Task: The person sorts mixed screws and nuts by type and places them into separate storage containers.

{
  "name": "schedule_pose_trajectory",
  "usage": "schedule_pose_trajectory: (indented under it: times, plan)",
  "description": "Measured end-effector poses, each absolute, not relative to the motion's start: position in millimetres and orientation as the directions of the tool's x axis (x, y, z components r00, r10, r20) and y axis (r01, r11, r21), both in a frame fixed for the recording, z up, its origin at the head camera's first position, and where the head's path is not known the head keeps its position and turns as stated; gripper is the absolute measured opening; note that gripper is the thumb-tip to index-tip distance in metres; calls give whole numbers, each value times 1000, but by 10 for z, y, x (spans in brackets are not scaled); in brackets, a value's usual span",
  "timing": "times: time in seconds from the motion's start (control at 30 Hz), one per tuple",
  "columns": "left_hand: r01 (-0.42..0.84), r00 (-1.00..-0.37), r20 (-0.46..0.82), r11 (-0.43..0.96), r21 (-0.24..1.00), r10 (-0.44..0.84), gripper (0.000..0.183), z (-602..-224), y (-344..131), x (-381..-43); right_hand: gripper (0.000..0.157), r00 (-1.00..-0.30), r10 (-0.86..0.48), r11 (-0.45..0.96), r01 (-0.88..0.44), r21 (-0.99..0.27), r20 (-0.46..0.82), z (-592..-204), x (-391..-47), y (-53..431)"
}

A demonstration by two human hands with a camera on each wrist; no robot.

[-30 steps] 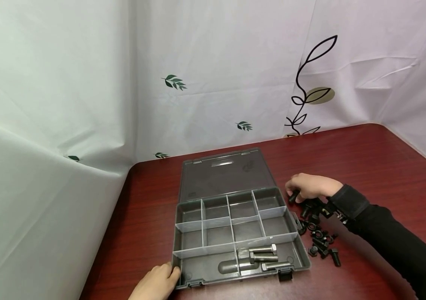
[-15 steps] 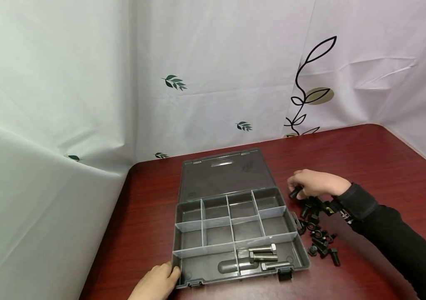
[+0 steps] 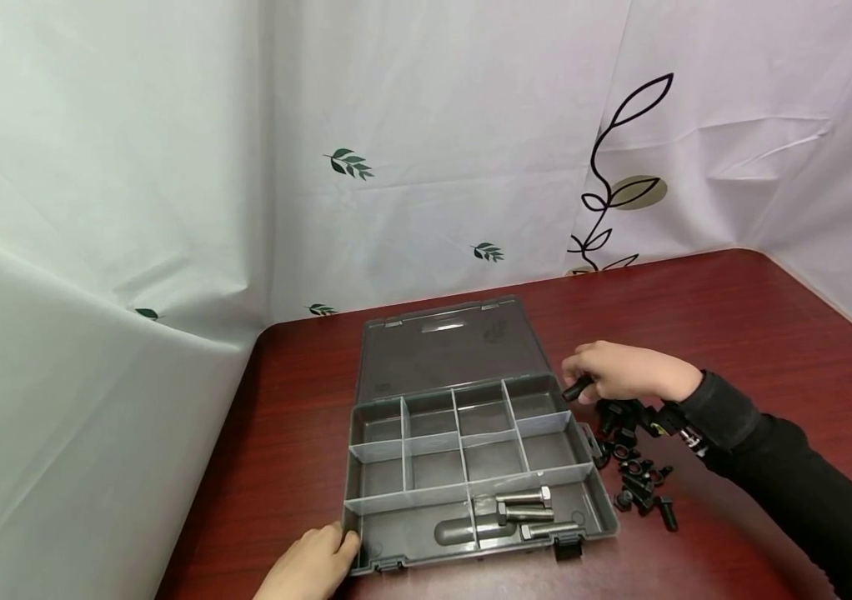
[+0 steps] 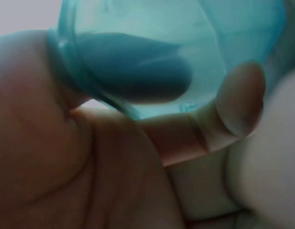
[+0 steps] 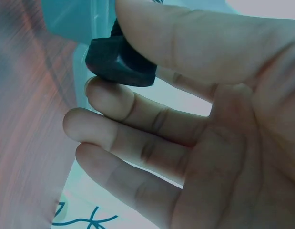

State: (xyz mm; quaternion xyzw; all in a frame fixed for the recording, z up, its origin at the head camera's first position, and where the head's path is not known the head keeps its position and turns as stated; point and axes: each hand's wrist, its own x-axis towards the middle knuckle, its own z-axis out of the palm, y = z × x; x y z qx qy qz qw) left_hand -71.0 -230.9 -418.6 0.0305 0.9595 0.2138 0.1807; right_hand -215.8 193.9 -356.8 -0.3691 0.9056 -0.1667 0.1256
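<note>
My right hand [image 3: 624, 371] pinched a black bolt [image 3: 577, 388], its long axis slanting, shank toward the grey box [image 3: 396, 532]; my left hand [image 3: 309, 562] gripped that box's near left corner.

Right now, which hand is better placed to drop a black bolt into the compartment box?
Probably the right hand: it pinches a black hex bolt near the far right corner of the compartment box. The left hand grips its near left corner.

Free passage over tabletop [image 3: 287, 400] at case's [image 3: 381, 480] 9 o'clock, dividers [image 3: 433, 497] obstructing inside, bolt pile [image 3: 636, 482] blocking 3 o'clock, curtain [image 3: 426, 217] at 12 o'clock.
</note>
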Motion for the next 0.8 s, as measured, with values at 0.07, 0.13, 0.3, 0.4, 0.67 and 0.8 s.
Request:
schedule_pose_trajectory:
  times: [0.07, 0.13, 0.3, 0.4, 0.67, 0.8]
  plan:
    - [-19, -935, -330, 907, 422, 134, 29, -4187, -2308, -708, 15, -688, -720, 661, -640, -391, -90, -3562, -2140, 1915]
    - [-15, -936, -324, 907, 422, 135, 28, -4188, -2310, -707, 16, -685, -724, 657, -647, -386, -84, -3556, -2121, 1893]
    - [-8, -937, -319, 905, 426, 141, 29, -4193, -2315, -711, 15, -689, -719, 667, -648, -368, -90, -3528, -2053, 1830]
    - [-9, -937, -319, 905, 425, 140, 29, -4195, -2317, -711, 16, -688, -720, 669, -652, -357, -92, -3500, -1997, 1784]
    - [-7, -938, -316, 906, 423, 141, 29, -4197, -2316, -709, 16, -673, -734, 660, -674, -332, -91, -3460, -1868, 1670]
    - [-10, -937, -320, 905, 426, 141, 29, -4192, -2316, -707, 16, -667, -740, 656, -683, -321, -93, -3435, -1816, 1619]
